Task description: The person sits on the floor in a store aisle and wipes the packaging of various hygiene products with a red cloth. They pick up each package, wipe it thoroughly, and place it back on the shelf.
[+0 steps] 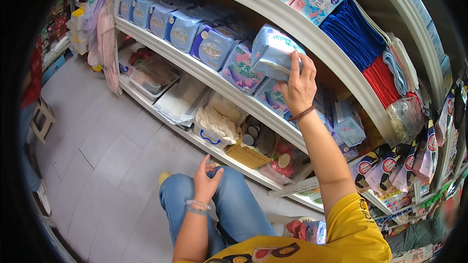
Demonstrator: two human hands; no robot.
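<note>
My right hand [300, 87] grips a light blue pack of sanitary pads [272, 56] by its right end, thumb below and fingers on top. The pack is tilted, above the row on the middle shelf [204, 66]. Just below it on that shelf stand a pink and purple pack [242, 67] and a similar pack [272, 96]. To the left, several blue packs [181, 31] form a row with their fronts outward. My left hand [206, 179] hovers over my knees, holding nothing, its fingers apart.
The lower shelf carries a clear plastic bin [157, 80], a bin of cream gloves [217, 124] and a cardboard box [248, 155]. Folded blue towels [353, 33] lie on the upper shelf. Packaged socks [389, 168] hang at right. A plastic stool [42, 120] stands near another person at left.
</note>
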